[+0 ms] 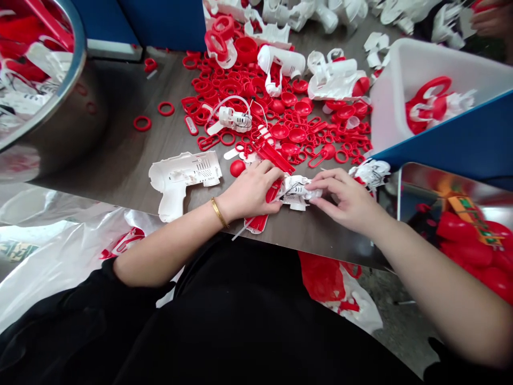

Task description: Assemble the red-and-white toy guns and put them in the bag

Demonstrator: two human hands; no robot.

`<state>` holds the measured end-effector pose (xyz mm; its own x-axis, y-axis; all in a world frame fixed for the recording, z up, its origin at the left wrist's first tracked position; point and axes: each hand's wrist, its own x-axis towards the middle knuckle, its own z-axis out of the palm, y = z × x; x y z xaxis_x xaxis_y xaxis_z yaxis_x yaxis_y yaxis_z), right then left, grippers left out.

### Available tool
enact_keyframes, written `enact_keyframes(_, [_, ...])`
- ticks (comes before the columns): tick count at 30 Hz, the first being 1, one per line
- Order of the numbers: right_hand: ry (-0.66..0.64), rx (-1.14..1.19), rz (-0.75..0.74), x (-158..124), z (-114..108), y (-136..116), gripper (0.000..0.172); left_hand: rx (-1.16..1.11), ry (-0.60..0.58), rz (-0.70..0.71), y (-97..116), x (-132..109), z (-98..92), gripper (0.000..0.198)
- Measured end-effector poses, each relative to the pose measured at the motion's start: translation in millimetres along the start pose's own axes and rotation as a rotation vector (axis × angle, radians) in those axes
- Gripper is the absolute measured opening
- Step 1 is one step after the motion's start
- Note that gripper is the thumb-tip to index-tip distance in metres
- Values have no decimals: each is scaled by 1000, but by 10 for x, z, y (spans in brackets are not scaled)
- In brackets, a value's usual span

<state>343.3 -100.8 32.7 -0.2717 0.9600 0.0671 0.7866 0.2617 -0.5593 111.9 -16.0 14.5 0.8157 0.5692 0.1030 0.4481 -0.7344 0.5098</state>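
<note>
L hand (249, 192) is closed, gripping a small white plastic toy-gun part w/ thin black wires (297, 193), fingers also over a red plastic strip (260, 222) running under it. R hand (344, 201) is also closed on the white part, fingers bent over its far side. The part sits betw. both hands, just above the table edge. Gold bangle (218, 212) on L wrist.

Just left of L hand: a larger white toy-gun shell (184, 182) lying flat on the dark table (120, 133). Just past L fingers: a red ball (237, 168). Ahead of both hands: a big spread of red rings and cups (280, 128), w/ a wired white part (234, 118) on it. Right of R hand, near: a white-and-red bundle of parts (372, 174). Further ahead on the R side: a white bin (401, 80) holding red-and-white pieces (428, 105). Well left of L hand: a steel basin (60, 112). Far top right: a co-worker's hand (491, 18), apart from the person's own.
</note>
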Motion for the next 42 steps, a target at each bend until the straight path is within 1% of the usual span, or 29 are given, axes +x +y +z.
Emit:
enact_keyframes(3, [-76, 151, 103, 100, -10, 91, 27, -48, -3, 4, -23, 2, -37, 37])
enact_keyframes(5, [-171, 309, 154, 194, -48, 157, 32, -87, -16, -7, -44, 21, -74, 36])
enact_keyframes(8, [-307, 481, 237, 317, -114, 235, 38, -140, -84, -73, -66, 78, -139, 35])
enact_keyframes(11, [-341, 508, 283, 371, -150, 259, 39, -184, -153, -173, -66, 137, -193, 37])
enact_keyframes(13, [-344, 502, 290, 375, -158, 247, 40, -198, -160, -212, -58, 160, -217, 39])
enact_keyframes(18, [-361, 525, 307, 378, -178, 238, 42, -194, -211, -239, -36, 189, -260, 42])
enact_keyframes(21, [-383, 477, 266, 388, -190, 253, 40, -206, -215, -250, -43, 206, -269, 40])
enact_keyframes(23, [-352, 365, 191, 381, -185, 217, 37, -218, -205, -250, -60, 199, -254, 38])
enact_keyframes(24, [-323, 269, 150, 369, -175, 176, 36, -222, -196, -233, -69, 185, -239, 37])
enact_keyframes(27, [-222, -77, 78, 297, -95, -26, 30, -232, -132, -116, -74, 93, -177, 42])
enact_keyframes(29, [-145, -205, 85, 227, 1, -175, 26, -197, -66, -43, -37, 7, -135, 44])
enact_keyframes(32, [-4, -253, 90, 123, 162, -324, 22, -36, 69, -51, 85, -96, -79, 43])
enact_keyframes(34, [71, -277, 69, 73, 243, -362, 22, 68, 122, -82, 180, -122, -45, 37])
enact_keyframes(36, [108, -300, 47, 42, 290, -366, 21, 125, 130, -116, 261, -122, -10, 28])
enact_keyframes(39, [132, -321, 32, 19, 318, -346, 21, 141, 163, -163, 338, -115, 37, 17])
enact_keyframes(42, [156, -325, 15, 0, 335, -322, 24, 100, 210, -150, 370, -117, 90, 12])
